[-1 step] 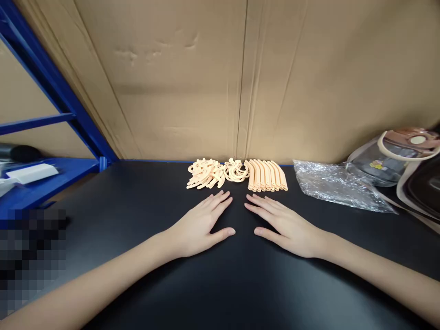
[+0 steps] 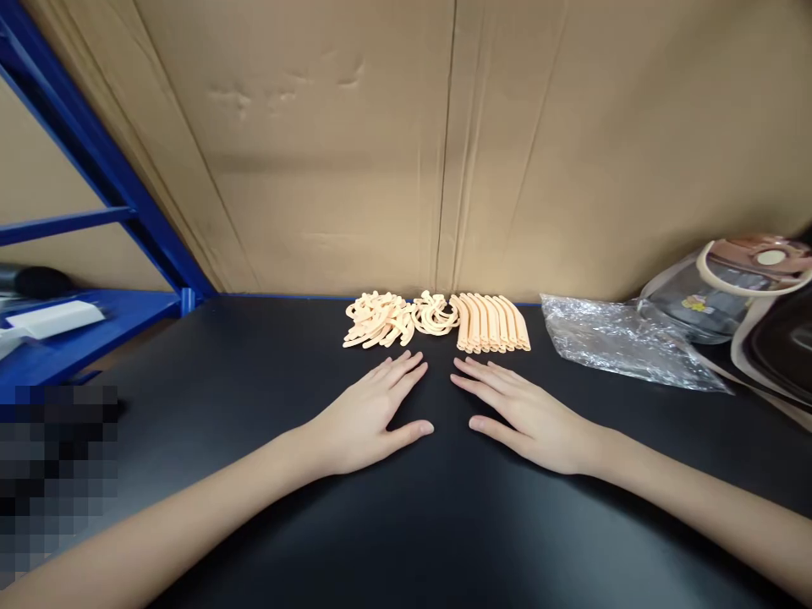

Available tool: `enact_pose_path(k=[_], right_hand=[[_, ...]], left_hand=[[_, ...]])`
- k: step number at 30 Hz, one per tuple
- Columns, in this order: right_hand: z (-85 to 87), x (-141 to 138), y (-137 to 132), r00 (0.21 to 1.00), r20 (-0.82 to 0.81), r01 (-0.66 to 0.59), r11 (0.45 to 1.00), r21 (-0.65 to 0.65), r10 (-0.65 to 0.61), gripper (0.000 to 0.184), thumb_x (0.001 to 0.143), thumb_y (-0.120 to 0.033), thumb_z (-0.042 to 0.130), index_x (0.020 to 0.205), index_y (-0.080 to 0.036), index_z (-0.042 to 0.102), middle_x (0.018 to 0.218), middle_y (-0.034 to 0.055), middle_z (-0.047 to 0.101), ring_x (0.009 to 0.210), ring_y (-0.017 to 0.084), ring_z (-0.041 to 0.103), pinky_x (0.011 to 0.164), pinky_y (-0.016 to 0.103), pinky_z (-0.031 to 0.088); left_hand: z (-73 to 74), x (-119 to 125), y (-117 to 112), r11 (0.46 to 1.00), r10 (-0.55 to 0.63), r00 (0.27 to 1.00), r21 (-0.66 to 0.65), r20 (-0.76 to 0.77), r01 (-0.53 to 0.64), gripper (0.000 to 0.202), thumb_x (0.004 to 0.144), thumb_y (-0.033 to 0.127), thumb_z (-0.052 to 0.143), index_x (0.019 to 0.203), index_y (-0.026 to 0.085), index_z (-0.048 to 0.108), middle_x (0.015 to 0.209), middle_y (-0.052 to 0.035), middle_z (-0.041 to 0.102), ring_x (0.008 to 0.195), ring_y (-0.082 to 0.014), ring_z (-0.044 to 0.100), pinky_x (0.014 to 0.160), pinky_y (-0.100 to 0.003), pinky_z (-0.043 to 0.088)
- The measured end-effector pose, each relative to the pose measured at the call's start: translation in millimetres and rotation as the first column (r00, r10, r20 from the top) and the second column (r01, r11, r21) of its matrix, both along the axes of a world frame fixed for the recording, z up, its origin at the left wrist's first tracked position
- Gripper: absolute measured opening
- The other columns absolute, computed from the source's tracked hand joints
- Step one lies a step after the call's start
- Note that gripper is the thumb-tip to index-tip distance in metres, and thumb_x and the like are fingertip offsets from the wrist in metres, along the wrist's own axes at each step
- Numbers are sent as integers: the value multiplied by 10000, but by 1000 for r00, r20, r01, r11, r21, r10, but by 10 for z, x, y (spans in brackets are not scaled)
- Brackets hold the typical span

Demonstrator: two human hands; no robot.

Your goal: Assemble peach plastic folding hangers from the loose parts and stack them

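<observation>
My left hand (image 2: 368,414) lies flat, palm down, on the black table (image 2: 254,397), fingers stretched out and holding nothing. My right hand (image 2: 529,414) lies flat beside it in the same way, also empty. Just beyond the fingertips sit pale orange plastic parts: a loose heap of short pieces (image 2: 377,320) on the left, a small cluster of curved rings (image 2: 435,315) in the middle, and a neat row of several tubes (image 2: 493,323) on the right. Neither hand touches them.
A crumpled clear plastic bag (image 2: 618,342) lies at the right, with dark containers with beige rims (image 2: 754,288) behind it. A cardboard wall (image 2: 444,144) backs the table. A blue shelf frame (image 2: 95,169) holding a white item (image 2: 54,319) stands at the left.
</observation>
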State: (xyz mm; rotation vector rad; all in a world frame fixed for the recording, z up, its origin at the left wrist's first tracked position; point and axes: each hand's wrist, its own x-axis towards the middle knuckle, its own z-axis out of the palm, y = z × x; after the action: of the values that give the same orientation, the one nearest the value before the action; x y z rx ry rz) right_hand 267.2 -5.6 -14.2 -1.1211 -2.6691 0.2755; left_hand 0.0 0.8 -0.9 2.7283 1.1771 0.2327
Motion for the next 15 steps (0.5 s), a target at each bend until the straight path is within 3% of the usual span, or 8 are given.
enact_pose_path(k=[2, 5, 7, 9, 11, 13, 15], right_hand=[[-6, -4, -5, 999, -44, 4, 999, 41, -2, 529, 983, -469, 367, 1449, -220, 407, 1526, 71, 345, 1412, 252, 312, 1150, 520, 293], [-3, -3, -15, 976, -209, 86, 991, 103, -63, 385, 992, -387, 380, 1281, -224, 575, 1310, 76, 606, 1212, 231, 564, 1026, 449, 464], [9, 6, -11, 913, -389, 176, 979, 102, -123, 301, 993, -338, 391, 1109, -227, 645, 1054, 52, 711, 985, 191, 663, 888, 364, 528], [22, 22, 13, 819, -544, 245, 968, 46, -181, 270, 988, -330, 409, 990, -225, 659, 875, 22, 712, 841, 163, 671, 808, 315, 526], [31, 41, 53, 735, -629, 290, 956, -46, -253, 287, 985, -360, 417, 935, -216, 660, 791, 10, 695, 781, 158, 662, 786, 306, 514], [32, 60, 94, 698, -648, 304, 946, -117, -304, 322, 982, -393, 411, 906, -204, 660, 765, 14, 687, 764, 165, 657, 785, 315, 507], [26, 77, 119, 700, -639, 297, 944, -146, -319, 336, 978, -411, 412, 891, -198, 658, 765, 19, 686, 763, 170, 657, 788, 322, 508]], left_hand=[[-6, 1, 36, 1000, 11, 1000, 3, 6, -11, 745, 930, 607, 391, 1489, 125, 291, 1551, -151, 233, 1442, -297, 221, 1168, -496, 258], [20, 34, 93, 999, 46, 999, -12, -13, -46, 817, 903, 660, 384, 1488, 99, 282, 1548, -178, 219, 1444, -307, 208, 1168, -505, 248], [34, 127, 47, 997, 72, 996, -14, -47, -73, 872, 887, 699, 360, 1486, 72, 274, 1547, -207, 192, 1447, -328, 179, 1169, -524, 224], [-1, 320, -131, 999, 42, 997, 24, -62, -40, 919, 870, 725, 347, 1476, 37, 283, 1535, -245, 180, 1436, -368, 176, 1156, -551, 231], [-112, 629, -429, 977, -184, 982, 97, -51, 188, 967, 828, 749, 405, 1449, 12, 336, 1506, -271, 255, 1404, -407, 259, 1117, -543, 325], [-274, 1025, -765, 869, -419, 906, 264, -55, 418, 569, 965, 474, 376, 1407, 124, 445, 1456, -180, 425, 1349, -314, 416, 1076, -432, 425], [-412, 1432, -1040, 730, -584, 808, 385, -78, 564, 471, 984, 419, 306, 1367, 237, 512, 1441, -96, 479, 1315, -268, 473, 1041, -397, 468]])
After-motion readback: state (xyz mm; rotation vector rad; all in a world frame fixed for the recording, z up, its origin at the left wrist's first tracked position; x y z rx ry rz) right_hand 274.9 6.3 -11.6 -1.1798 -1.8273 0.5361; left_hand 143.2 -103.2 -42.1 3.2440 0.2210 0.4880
